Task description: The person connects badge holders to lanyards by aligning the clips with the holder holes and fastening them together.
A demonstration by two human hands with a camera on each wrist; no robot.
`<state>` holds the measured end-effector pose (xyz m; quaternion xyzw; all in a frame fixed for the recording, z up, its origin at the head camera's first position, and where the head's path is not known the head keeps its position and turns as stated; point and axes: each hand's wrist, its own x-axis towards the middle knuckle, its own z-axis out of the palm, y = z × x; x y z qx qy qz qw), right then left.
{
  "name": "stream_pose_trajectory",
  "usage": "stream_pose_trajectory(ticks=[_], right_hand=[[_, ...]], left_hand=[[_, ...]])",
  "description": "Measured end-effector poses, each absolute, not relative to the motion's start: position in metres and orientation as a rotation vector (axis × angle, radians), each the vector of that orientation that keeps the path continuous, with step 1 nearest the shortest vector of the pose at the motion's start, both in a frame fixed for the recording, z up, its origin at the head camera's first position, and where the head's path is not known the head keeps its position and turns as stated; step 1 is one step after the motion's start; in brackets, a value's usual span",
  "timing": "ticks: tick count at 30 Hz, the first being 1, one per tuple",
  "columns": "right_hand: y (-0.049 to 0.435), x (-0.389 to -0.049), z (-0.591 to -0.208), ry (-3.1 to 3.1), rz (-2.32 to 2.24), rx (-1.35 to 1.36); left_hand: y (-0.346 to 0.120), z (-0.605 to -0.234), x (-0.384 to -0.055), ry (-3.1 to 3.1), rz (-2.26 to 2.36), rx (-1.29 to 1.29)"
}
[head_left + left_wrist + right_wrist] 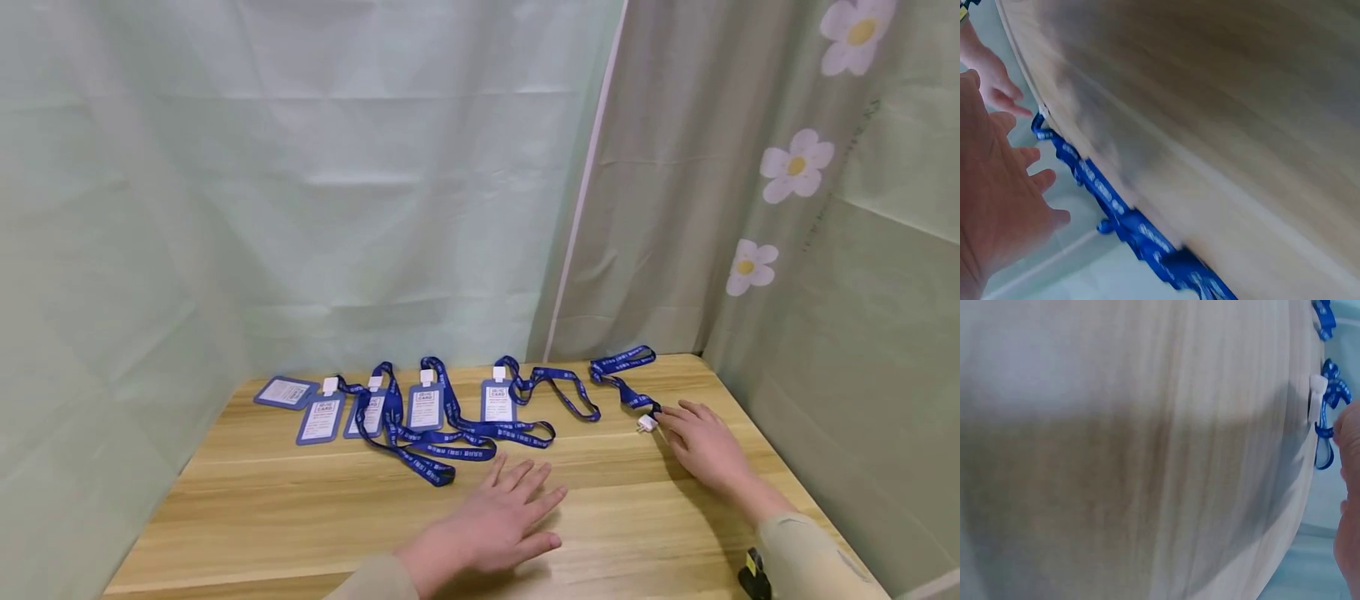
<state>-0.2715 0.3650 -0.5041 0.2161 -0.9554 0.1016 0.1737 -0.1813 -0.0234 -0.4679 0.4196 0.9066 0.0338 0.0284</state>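
Observation:
My right hand (705, 446) is over the right side of the table, fingers extended. Its fingertips are at the near end of a blue lanyard (636, 399) that has a white clip (647, 424) and no card holder attached. In the right wrist view the fingertips are beside the lanyard (1337, 390); whether they touch it I cannot tell. My left hand (495, 521) is held out near the front middle, fingers spread, holding nothing. Beyond it lie blue card holders with lanyards, one a card holder (498, 402) with a white clip on top and its strap looped rightward.
Further left are more card holders (426, 407) whose lanyards (431, 471) overlap. A loose card holder (285, 392) lies at the back left of the wooden table (300, 517). Curtains (375, 208) hang behind and beside it. A black object (753, 575) is by my right sleeve.

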Motion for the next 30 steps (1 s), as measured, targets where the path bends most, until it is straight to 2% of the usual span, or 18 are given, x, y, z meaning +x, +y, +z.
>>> stream_pose_trajectory(ticks=[6, 16, 30], right_hand=[[0.366, -0.281, -0.503, -2.72, 0.268, 0.674], [0.363, -0.284, -0.503, -2.882, 0.306, 0.589], [0.361, -0.276, -0.512, -2.825, 0.166, 0.66]], left_hand=[[0.009, -0.474, -0.19, 2.786, 0.131, 1.274], [0.053, -0.471, -0.205, 2.803, 0.052, 1.266], [0.071, -0.48, -0.205, 2.775, -0.012, 1.274]])
